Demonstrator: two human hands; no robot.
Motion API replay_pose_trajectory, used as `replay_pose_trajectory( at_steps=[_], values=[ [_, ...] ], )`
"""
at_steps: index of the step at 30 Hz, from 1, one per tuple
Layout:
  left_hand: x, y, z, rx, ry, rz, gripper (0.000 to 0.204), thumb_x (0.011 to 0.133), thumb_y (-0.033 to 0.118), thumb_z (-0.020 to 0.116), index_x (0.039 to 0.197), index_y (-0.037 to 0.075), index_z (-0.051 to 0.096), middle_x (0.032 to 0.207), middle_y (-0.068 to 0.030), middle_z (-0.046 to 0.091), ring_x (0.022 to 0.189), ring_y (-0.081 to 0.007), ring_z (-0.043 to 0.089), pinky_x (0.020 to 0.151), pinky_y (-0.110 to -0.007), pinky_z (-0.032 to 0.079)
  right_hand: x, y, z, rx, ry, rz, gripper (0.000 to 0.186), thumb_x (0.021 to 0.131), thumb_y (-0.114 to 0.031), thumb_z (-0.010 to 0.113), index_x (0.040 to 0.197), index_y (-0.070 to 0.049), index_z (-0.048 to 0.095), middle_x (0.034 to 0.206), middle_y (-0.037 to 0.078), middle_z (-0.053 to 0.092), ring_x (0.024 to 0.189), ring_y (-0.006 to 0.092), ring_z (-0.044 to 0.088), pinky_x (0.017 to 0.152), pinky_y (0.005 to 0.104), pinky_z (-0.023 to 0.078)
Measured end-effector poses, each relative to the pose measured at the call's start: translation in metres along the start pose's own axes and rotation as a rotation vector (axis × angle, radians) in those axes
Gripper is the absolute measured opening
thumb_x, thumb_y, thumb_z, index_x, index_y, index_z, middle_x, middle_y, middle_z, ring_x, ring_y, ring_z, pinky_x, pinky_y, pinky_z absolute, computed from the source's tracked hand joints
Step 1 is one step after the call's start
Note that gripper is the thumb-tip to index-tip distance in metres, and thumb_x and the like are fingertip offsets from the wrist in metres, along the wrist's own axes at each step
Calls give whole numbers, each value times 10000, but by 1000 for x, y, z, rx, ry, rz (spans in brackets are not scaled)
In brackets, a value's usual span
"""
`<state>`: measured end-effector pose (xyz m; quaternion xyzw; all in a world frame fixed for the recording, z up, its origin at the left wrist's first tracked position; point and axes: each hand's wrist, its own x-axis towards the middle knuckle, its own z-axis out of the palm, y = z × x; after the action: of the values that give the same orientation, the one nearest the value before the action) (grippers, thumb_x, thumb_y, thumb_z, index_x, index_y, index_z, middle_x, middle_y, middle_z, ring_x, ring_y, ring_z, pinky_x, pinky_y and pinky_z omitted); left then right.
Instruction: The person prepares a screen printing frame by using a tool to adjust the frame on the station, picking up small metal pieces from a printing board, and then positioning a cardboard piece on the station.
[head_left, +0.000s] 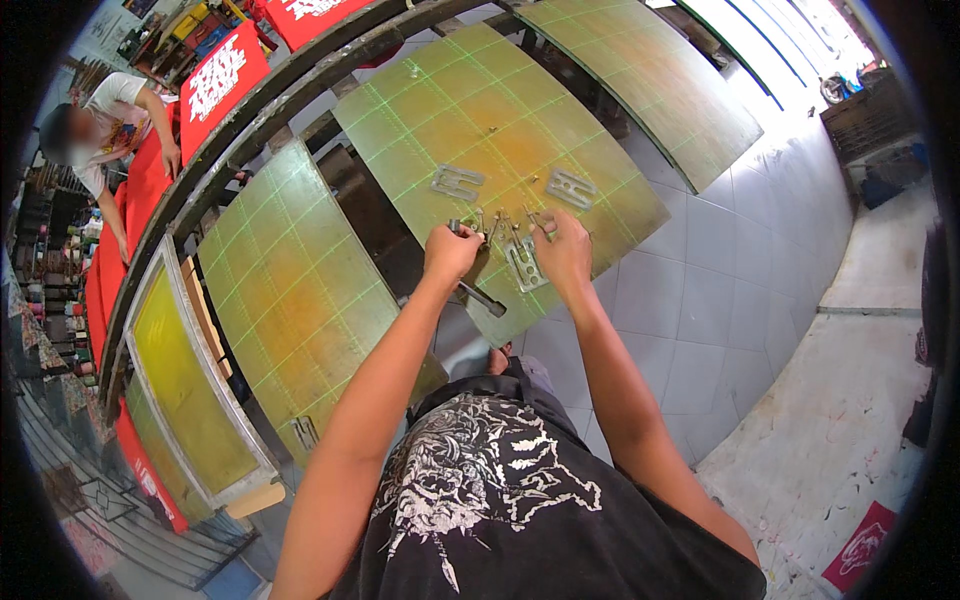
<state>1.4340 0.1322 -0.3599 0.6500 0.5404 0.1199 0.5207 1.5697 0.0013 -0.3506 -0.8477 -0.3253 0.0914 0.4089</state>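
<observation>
In front of me is a greenish board (440, 120) marked with bright green grid lines. Over its near part, my left hand (450, 252) is closed, with a dark piece showing at its fingertips. A dark metal bar (483, 298) with a thick end lies by the left wrist; whether the hand holds it is unclear. My right hand (566, 250) is closed at the fingertips beside a slotted metal plate (524, 268) and a cluster of small bolts (516, 224). What it pinches is too small to make out. Two more slotted plates, one left (457, 182) and one right (571, 187), lie farther up the board.
Similar grid-marked boards stand left (290, 290) and far right (650, 80). A yellow mesh screen frame (190, 370) leans at the left, near a dark curved rail (215, 165). Beyond it a person (115, 130) handles red fabric (222, 85) with white print. Grey floor tiles (690, 270) lie at right.
</observation>
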Motion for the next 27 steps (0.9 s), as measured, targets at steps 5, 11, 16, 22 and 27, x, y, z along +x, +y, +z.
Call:
replay_pose_trajectory(
  at_steps=[5, 11, 16, 22, 27],
  values=[
    [0, -2, 4, 72, 51, 4, 229, 706, 236, 754, 658, 27, 675, 631, -106, 652, 589, -215, 627, 567, -346, 471, -22, -20, -3, -131, -95, -111, 155, 743, -195, 701, 845, -80, 683, 837, 120, 603, 824, 324, 610, 698, 426, 483],
    [-1, -5, 5, 77, 58, 25, 220, 674, 236, 767, 659, 32, 686, 632, -109, 653, 577, -225, 623, 567, -344, 478, -22, -22, 7, -160, -89, -46, 143, 738, -200, 708, 810, -80, 681, 861, 128, 600, 850, 319, 608, 715, 416, 486],
    [-1, -11, 6, 87, 97, 75, 232, 665, 234, 770, 698, 28, 667, 638, -96, 645, 582, -222, 614, 574, -349, 480, -21, -26, 8, -160, -97, -15, 151, 751, -193, 696, 837, -71, 673, 867, 125, 600, 849, 321, 609, 717, 423, 486],
    [-15, -2, 2, 88, 66, 75, 241, 697, 213, 768, 750, 21, 633, 635, -42, 612, 579, -145, 569, 561, -296, 457, -26, -20, 12, -111, -43, -67, 145, 763, -165, 673, 875, -74, 670, 869, 117, 601, 840, 316, 610, 710, 414, 490],
    [-20, 1, 0, 27, 32, 93, 214, 701, 177, 772, 783, 20, 651, 637, 6, 578, 572, -80, 508, 532, -243, 410, -29, -15, 12, -60, -18, -104, 126, 766, -141, 662, 876, -82, 678, 848, 110, 604, 823, 317, 611, 700, 407, 490]
  ],
)
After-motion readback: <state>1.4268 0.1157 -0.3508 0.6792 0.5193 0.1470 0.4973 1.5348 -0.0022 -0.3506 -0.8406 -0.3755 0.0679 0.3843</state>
